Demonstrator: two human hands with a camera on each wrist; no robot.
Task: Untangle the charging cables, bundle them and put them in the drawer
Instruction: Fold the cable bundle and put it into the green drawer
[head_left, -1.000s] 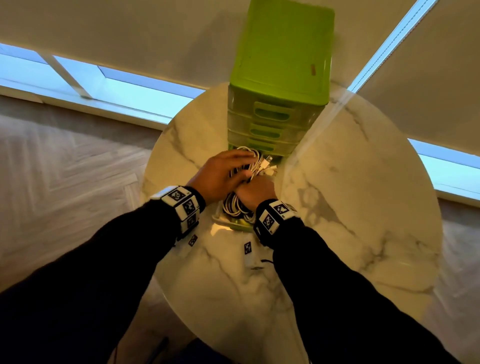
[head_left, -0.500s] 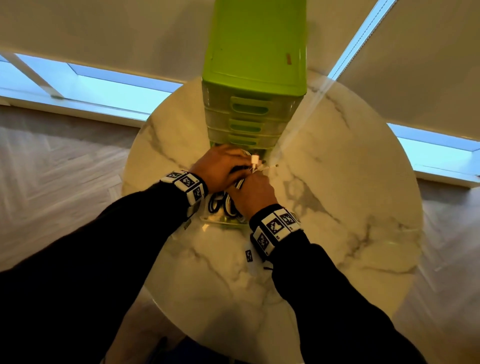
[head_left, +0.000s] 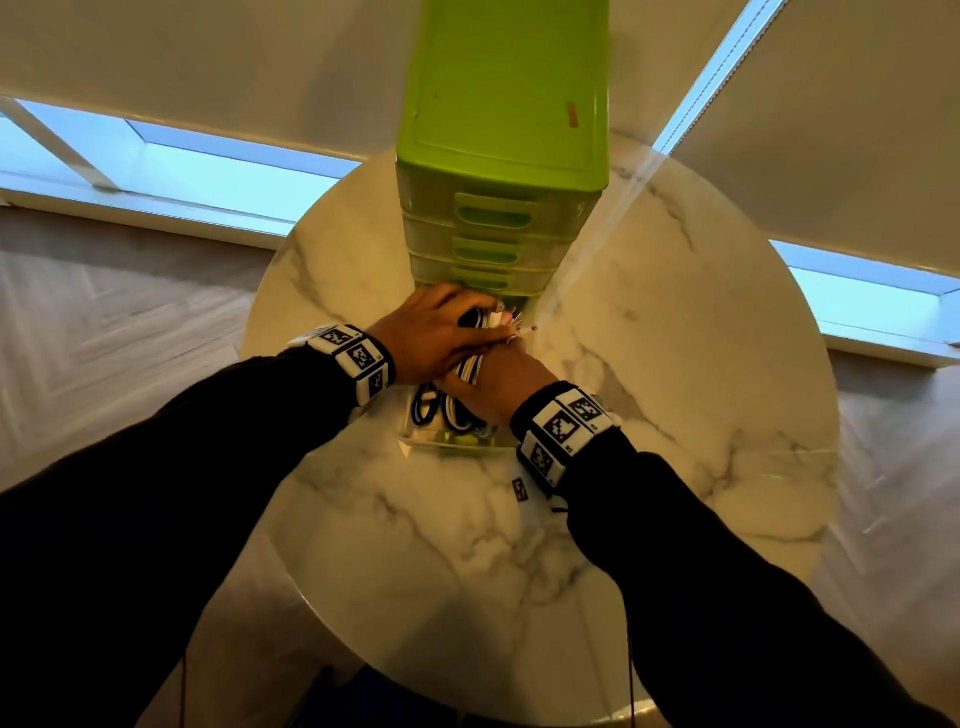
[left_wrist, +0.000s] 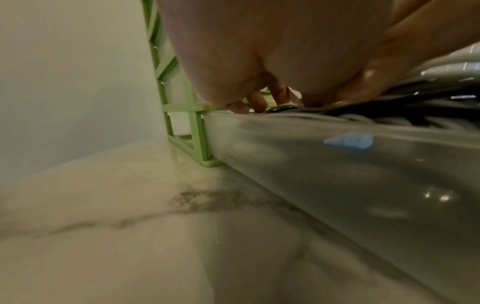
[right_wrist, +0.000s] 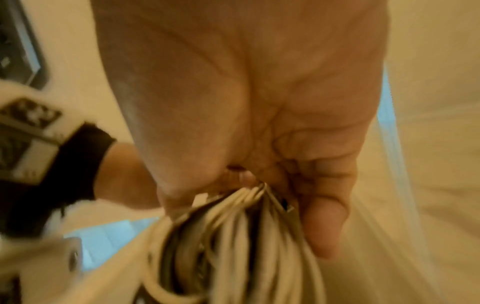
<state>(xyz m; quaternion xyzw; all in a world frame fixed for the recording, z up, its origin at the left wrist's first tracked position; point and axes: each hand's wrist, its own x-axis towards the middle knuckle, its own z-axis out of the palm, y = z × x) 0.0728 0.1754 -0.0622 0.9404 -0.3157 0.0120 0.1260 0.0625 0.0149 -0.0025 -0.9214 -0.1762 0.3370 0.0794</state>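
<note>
White and black cables (head_left: 470, 366), thin, smooth, coiled in one bundle; lying in the open clear drawer (left_wrist: 337, 164) at the foot of the green cabinet (head_left: 504, 88), on a marble table (head_left: 675, 364). Right hand (head_left: 498, 382): fingers clamped round the strands, probably to keep the coil together. Left hand (head_left: 431, 335): laid over the bundle, seemingly pressing it down; finger curl cannot be told.

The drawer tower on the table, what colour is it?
Bright green drawer tower, clearest in the head view.
</note>
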